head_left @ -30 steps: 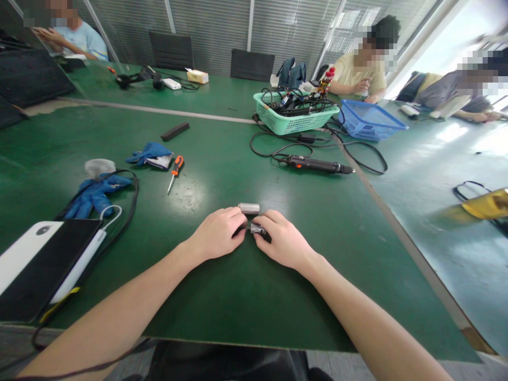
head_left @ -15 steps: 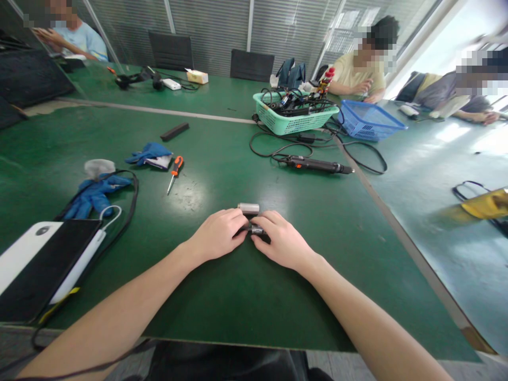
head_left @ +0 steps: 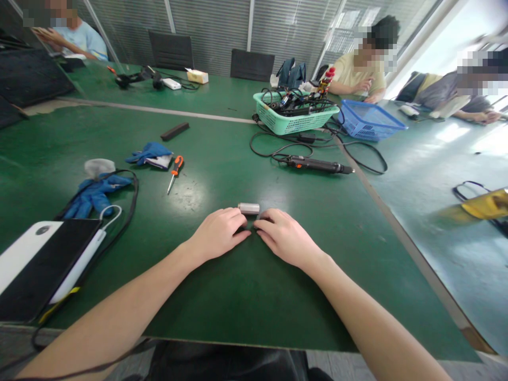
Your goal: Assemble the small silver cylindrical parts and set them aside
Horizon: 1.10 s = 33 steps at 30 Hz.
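A short silver metal cylinder (head_left: 248, 208) lies on the green table (head_left: 246, 296) just beyond my fingertips. To its near left, my left hand (head_left: 219, 234) is curled with the thumb below the fingers; a dark spot shows between them, but what it holds, if anything, is hidden. My right hand (head_left: 286, 236) is bent over a small dark-grey piece, of which only a sliver peeks out by the fingertips. A narrow gap separates the two hands.
An orange-handled screwdriver (head_left: 175, 172), blue gloves (head_left: 95, 196) and a dark bar (head_left: 175, 131) lie left. Beyond are a corded electric screwdriver (head_left: 319, 164), a green basket (head_left: 291, 124) of cables and a blue basket (head_left: 369, 124). A white-and-black device (head_left: 47, 264) is near left. People sit around.
The dark cylindrical piece that showed between my hands is now covered. My fingertips have drawn slightly apart, and the silver cylinder stays in place.
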Each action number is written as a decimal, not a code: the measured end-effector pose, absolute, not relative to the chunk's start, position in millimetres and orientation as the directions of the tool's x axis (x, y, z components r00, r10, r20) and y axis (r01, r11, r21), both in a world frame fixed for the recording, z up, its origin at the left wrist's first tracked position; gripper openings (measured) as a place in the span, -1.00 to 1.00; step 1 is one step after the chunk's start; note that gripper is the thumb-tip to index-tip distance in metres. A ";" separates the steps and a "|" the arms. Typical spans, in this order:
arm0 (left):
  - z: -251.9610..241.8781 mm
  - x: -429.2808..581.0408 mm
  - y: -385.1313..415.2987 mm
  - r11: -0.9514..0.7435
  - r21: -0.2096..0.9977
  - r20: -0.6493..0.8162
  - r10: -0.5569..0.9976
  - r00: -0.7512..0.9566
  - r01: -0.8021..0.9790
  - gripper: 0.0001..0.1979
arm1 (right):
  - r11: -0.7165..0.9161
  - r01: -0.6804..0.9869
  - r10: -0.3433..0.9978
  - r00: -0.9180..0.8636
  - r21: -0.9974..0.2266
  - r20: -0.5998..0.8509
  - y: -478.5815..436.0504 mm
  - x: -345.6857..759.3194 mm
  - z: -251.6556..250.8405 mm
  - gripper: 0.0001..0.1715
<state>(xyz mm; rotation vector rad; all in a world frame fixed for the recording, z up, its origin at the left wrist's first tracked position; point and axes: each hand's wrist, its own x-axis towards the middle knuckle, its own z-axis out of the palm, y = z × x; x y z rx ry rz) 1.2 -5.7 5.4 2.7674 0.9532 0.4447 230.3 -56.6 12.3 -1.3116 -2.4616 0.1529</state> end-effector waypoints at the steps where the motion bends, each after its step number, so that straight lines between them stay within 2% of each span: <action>1: 6.0 1.4 -6.0 -0.779 0.260 0.220 0.622 0.751 0.570 -0.81 | 0.531 0.822 0.843 -0.488 -0.206 0.229 -54.7 234.4 14.4 -0.74; 4: 7.6 1.3 -6.5 -0.781 0.260 0.214 0.620 0.755 0.568 -0.80 | 0.345 0.937 0.929 -0.332 -0.060 0.163 -45.4 258.7 19.3 -0.72; 6: 8.1 0.9 -6.6 -0.779 0.271 0.219 0.622 0.752 0.566 -0.80 | 0.194 0.981 0.974 -0.192 -0.004 0.117 -37.5 287.5 20.3 -0.70; 11: 7.4 0.4 -6.3 -0.776 0.291 0.244 0.625 0.741 0.559 -0.80 | -0.234 0.972 0.971 0.235 -0.017 0.053 -25.2 387.1 11.8 -0.62; 13: 7.1 0.4 -6.3 -0.775 0.295 0.251 0.627 0.738 0.559 -0.80 | -0.366 0.930 0.929 0.367 -0.027 0.049 -25.3 421.0 6.3 -0.60; 15: 6.9 0.5 -6.3 -0.774 0.296 0.254 0.628 0.735 0.560 -0.80 | -0.421 0.906 0.905 0.423 -0.038 0.041 -26.7 443.4 1.4 -0.57; 21: 6.9 0.6 -6.1 -0.755 0.309 0.257 0.652 0.714 0.578 -0.82 | -0.419 0.905 0.903 0.423 -0.069 0.069 -28.8 455.7 -7.8 -0.48; 25: 8.5 0.6 -6.7 -0.747 0.321 0.292 0.663 0.689 0.582 -0.87 | -0.381 0.918 0.887 0.396 -0.109 0.237 -28.9 442.5 -4.6 -0.35; 28: 9.6 0.2 -6.2 -0.723 0.345 0.337 0.690 0.640 0.598 -0.93 | -0.315 0.940 0.881 0.341 -0.134 0.327 -25.7 414.7 4.8 -0.36; 30: 9.0 -0.4 -4.4 -0.699 0.350 0.364 0.715 0.597 0.623 -0.93 | -0.207 0.966 0.893 0.252 -0.157 0.374 -22.9 384.6 10.2 -0.43; 33: 5.1 -1.7 0.5 -0.660 0.333 0.383 0.748 0.543 0.674 -0.79 | 0.102 0.964 0.902 0.015 -0.245 0.431 -23.3 327.5 11.4 -0.57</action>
